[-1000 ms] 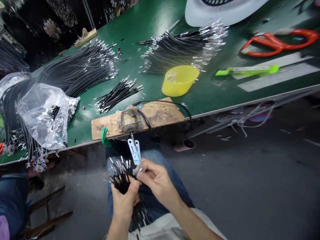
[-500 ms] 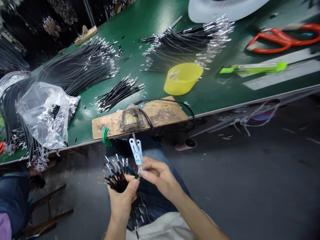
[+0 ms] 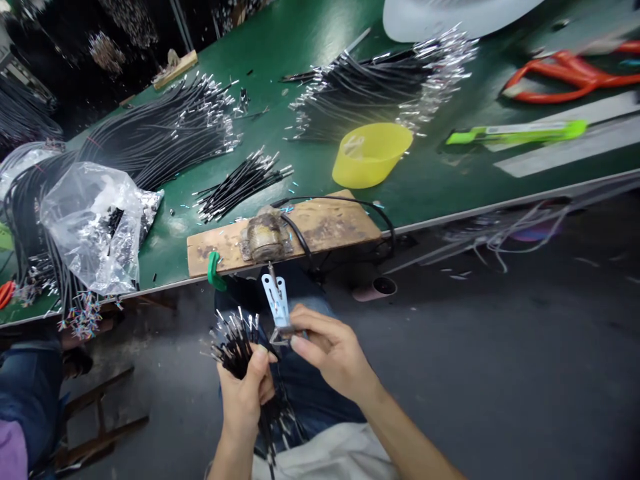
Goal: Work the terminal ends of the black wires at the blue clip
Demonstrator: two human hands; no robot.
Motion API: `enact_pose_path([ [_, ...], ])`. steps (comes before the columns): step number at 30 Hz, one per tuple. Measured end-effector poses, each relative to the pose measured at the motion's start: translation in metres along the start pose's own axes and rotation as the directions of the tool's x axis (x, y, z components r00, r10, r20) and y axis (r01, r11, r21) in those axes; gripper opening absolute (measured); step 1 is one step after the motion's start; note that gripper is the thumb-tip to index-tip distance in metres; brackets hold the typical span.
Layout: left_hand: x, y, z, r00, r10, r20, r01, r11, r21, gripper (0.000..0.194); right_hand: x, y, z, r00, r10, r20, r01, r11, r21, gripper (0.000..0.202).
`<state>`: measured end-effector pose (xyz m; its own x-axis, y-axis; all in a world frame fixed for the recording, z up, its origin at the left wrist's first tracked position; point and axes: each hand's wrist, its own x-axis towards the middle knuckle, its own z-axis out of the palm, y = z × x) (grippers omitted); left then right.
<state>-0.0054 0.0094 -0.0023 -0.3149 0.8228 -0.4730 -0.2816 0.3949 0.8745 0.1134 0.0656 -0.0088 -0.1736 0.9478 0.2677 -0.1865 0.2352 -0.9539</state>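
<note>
My left hand (image 3: 245, 393) is wrapped around a bundle of short black cables (image 3: 235, 353) with bare silvery ends pointing up. Their lower ends hang beneath the hand over my lap. A light-blue clip (image 3: 276, 300) sits on the thin shaft of a small motor (image 3: 266, 240). My right hand (image 3: 330, 347) is at the clip's lower end, its thumb and index finger closed together. A small greyish metal piece (image 3: 281, 335) shows at the fingertips; whether they grip it or something behind it is hidden.
The motor is mounted on a wooden board (image 3: 340, 223) with a green clamp (image 3: 215, 270) at the table edge. On the green table lie cable bundles (image 3: 165, 133), a plastic bag (image 3: 93, 227), a yellow ring (image 3: 373, 157), a green cutter (image 3: 520, 133) and orange-handled scissors (image 3: 560, 80). Someone's leg (image 3: 30, 387) is at left.
My right fingers have shifted slightly up and right, apart from the left thumb. The left thumb has drawn back towards the bundle. A grey metal piece now shows below the clip.
</note>
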Motion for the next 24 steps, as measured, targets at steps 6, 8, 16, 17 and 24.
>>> enact_pose_path([
  [6, 0.001, -0.001, -0.001, 1.000, 0.024, -0.005, -0.024, 0.998, 0.056, 0.041, 0.004, -0.005, -0.002, 0.993, 0.091, 0.074, -0.098, 0.991, 0.092, 0.022],
  [8, -0.001, 0.002, -0.002, 0.997, 0.074, -0.020, -0.072, 0.994, 0.084, 0.033, 0.010, -0.005, -0.004, 0.977, 0.174, 0.121, -0.194, 0.965, 0.179, 0.027],
  [16, -0.008, 0.017, -0.005, 0.941, 0.321, -0.108, -0.285, 0.923, 0.260, 0.015, 0.050, -0.013, -0.001, 0.929, 0.369, -0.025, -0.352, 0.904, 0.244, 0.047],
  [17, -0.008, 0.019, -0.004, 0.937, 0.334, -0.105, -0.299, 0.919, 0.258, 0.013, 0.053, -0.016, 0.001, 0.921, 0.389, 0.015, -0.378, 0.884, 0.274, 0.048],
  [24, -0.005, 0.032, 0.014, 0.947, 0.309, -0.089, -0.285, 0.935, 0.211, 0.008, 0.056, -0.025, 0.013, 0.864, 0.469, 0.186, -0.482, 0.660, 0.577, 0.042],
])
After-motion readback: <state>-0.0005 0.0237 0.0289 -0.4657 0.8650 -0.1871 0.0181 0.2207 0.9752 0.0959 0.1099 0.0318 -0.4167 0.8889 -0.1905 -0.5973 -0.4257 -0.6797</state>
